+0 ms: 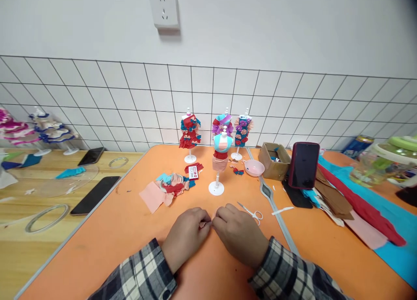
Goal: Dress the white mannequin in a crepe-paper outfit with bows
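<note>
My left hand [190,232] and my right hand [239,230] meet over the orange table, fingertips pinched together. Between them is a small piece of pink crepe paper [205,224], mostly hidden by the fingers. Just beyond stands a small white mannequin [216,188] dressed in light blue, red and pink paper. A pair of small scissors [252,213] lies open near my right hand. Farther left is a heap of crepe-paper scraps [176,188] with a flat pink sheet [153,197] beside it.
Three dressed mannequins, one a red one [190,135], stand by the tiled wall. To the right are a pink dish [254,168], a cardboard box [274,169], an upright phone [304,166] and long paper strips [374,213]. Another phone [95,195] lies at left.
</note>
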### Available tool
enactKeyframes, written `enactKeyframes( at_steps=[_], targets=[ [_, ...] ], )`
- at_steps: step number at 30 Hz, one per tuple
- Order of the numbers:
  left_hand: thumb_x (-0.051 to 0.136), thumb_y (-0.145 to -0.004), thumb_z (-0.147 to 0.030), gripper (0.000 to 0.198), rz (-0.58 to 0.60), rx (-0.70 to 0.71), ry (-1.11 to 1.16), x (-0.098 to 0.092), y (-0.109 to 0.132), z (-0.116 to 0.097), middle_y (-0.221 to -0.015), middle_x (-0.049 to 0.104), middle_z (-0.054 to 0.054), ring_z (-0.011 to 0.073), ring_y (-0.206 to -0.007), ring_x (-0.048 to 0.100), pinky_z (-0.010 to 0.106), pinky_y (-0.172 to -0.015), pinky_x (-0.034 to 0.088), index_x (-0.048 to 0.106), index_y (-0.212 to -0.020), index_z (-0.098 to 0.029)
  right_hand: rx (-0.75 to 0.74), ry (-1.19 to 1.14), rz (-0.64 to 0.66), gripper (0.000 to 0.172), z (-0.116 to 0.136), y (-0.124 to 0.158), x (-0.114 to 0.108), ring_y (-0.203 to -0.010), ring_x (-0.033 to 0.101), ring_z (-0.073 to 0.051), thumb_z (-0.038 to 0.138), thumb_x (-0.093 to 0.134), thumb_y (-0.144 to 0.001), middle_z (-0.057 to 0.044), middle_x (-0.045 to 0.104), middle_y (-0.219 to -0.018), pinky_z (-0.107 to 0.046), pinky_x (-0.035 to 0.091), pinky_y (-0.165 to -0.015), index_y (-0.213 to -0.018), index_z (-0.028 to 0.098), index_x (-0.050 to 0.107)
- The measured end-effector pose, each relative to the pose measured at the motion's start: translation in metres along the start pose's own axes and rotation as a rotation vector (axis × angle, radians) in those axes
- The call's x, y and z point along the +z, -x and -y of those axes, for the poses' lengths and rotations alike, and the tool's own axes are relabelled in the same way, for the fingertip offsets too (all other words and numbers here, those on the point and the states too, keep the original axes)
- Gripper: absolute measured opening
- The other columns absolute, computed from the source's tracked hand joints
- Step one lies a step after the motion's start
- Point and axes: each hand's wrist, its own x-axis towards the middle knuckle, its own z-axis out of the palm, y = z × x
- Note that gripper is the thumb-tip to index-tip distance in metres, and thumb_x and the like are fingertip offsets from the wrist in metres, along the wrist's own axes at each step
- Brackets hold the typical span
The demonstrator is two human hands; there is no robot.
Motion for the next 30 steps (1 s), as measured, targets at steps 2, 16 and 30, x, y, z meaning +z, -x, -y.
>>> enactKeyframes(
  at_steps=[2,16,30],
  targets=[
    [0.052,-0.076,-0.012,0.015,-0.051,-0.037,0.092,0.000,-0.001,0.003,-0.075,0.067,0.004,0.0176,-0.069,0.060,0.026,-0.064,0.041,0.066,-0.075,-0.018,0.038,0.010,-0.069,0.014,0.004,0.001,0.004,-0.075,0.045,-0.018,0.012,0.049,-0.091,-0.004,0.058,-0.084,-0.031,0.027,-0.059,-0.085,0.019,0.059],
    [0.074,-0.073,-0.036,0.025,-0.106,-0.333,1.227,0.005,-0.005,0.002,-0.076,0.065,0.001,0.0136,-0.073,0.062,0.028,-0.076,0.052,0.063,-0.080,-0.015,0.271,-0.374,-0.341,0.012,0.012,0.000,0.013,-0.075,0.057,-0.015,0.016,0.053,-0.090,-0.003,0.063,-0.082,-0.026,0.038,-0.066,-0.083,0.020,0.063],
    [0.084,-0.070,-0.018,0.017,-0.022,-0.438,1.827,0.008,0.001,-0.004,-0.079,0.069,0.004,0.0104,-0.077,0.063,0.021,-0.080,0.054,0.072,-0.081,-0.011,0.794,-1.333,-0.377,0.025,0.017,-0.005,0.032,-0.055,0.052,-0.013,0.041,0.069,-0.074,-0.003,0.063,-0.069,-0.023,0.039,-0.046,-0.080,0.016,0.071]
  ],
)
